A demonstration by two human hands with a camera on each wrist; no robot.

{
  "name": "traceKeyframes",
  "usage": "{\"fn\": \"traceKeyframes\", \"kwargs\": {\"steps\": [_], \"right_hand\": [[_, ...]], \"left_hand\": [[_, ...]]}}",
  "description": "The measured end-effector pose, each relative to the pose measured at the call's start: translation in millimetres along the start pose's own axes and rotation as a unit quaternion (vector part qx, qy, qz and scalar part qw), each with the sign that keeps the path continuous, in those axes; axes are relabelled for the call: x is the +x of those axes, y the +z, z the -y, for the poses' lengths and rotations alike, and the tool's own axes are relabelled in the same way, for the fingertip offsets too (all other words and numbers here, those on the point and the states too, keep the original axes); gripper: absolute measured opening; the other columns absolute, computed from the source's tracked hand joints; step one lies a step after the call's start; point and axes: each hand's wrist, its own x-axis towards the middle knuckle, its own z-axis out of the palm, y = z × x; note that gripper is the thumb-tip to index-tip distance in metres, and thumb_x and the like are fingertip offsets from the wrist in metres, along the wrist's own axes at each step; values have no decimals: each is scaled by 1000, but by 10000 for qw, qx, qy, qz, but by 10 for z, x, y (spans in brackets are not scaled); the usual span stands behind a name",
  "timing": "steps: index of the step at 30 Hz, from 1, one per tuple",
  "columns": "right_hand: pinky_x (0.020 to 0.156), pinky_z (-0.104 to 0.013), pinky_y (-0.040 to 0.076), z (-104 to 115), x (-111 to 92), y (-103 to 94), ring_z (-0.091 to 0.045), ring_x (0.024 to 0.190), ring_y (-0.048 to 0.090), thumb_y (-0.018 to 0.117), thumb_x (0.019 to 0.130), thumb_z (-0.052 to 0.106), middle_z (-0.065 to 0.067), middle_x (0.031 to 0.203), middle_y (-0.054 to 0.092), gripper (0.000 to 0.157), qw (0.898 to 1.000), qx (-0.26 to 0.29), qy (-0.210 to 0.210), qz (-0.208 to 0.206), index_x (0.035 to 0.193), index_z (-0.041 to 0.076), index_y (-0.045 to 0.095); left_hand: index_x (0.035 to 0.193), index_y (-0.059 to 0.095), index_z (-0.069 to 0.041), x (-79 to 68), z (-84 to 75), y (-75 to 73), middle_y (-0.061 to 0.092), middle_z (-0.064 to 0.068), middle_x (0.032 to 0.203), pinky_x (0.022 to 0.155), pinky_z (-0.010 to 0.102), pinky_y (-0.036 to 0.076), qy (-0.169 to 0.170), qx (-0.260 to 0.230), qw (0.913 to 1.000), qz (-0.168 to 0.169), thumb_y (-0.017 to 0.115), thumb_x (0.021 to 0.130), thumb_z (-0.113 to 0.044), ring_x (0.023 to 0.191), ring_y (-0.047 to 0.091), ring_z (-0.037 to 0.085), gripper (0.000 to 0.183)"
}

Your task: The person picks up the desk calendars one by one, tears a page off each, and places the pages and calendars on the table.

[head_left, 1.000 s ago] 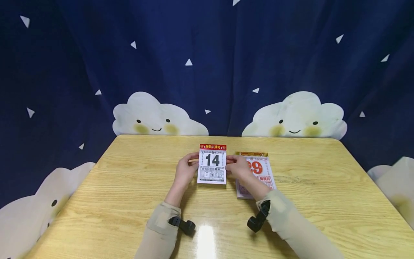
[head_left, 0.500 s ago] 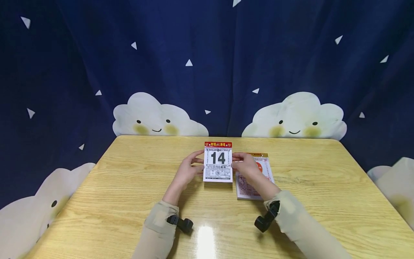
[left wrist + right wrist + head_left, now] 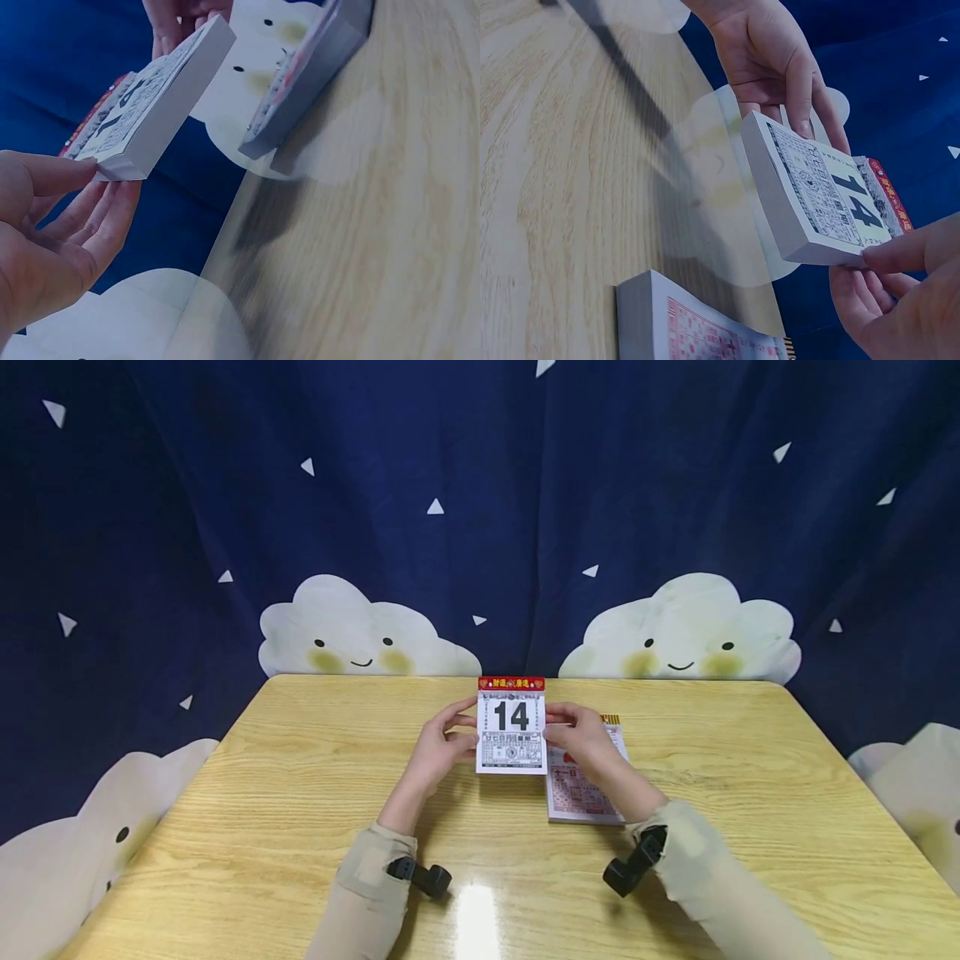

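Observation:
A thick tear-off calendar [image 3: 512, 727] with a red top strip and a black 14 is held above the table, its printed face toward the head camera. My left hand [image 3: 437, 747] pinches its left edge, thumb in front and fingers behind, as the left wrist view shows. At the opposite edge, my right hand [image 3: 583, 739] pinches it the same way. A second calendar [image 3: 581, 793] with red print and a yellow-and-black striped top lies on the table, partly hidden beneath my right hand and wrist. The right wrist view shows the thick page block of the held calendar [image 3: 780, 195].
The wooden table [image 3: 300, 827] stretches out on both sides of my arms. Behind it hangs a dark blue curtain [image 3: 420, 435] with white triangles and smiling clouds, meeting the table's far edge. A black wrist camera [image 3: 420, 875] sits on each sleeve.
Both hands have raised the calendar marked 14 and shifted it slightly right. My right hand and wrist now cover the red 29 on the other calendar, which stays in place.

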Motion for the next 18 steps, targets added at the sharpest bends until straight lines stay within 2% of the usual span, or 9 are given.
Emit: {"fn": "traceKeyframes", "kwargs": {"steps": [9, 13, 18], "right_hand": [[72, -19, 50, 43, -21, -65, -10, 83, 57, 52, 83, -3, -26, 118, 52, 44, 9975, 249, -660, 52, 126, -9, 45], [74, -19, 50, 59, -30, -82, -11, 86, 57, 53, 82, -3, -24, 118, 52, 46, 9955, 448, -831, 13, 127, -7, 45], [74, -23, 52, 68, -66, -83, -11, 85, 56, 54, 80, -5, -20, 110, 56, 46, 9904, 740, -1163, -115, 126, -7, 47]], "left_hand": [[131, 49, -13, 17, -98, 21, 55, 22, 108, 71, 37, 55, 128, -240, 9996, 38, 54, 81, 10, 77, 63, 14, 56], [129, 51, -12, 29, -139, 28, 57, 18, 108, 71, 35, 55, 150, -351, 9993, -1, 54, 80, 11, 77, 63, 13, 54], [128, 51, -7, 35, -163, 40, 56, 17, 109, 73, 34, 54, 69, -341, 9994, -8, 56, 81, 7, 77, 62, 12, 49]]}}
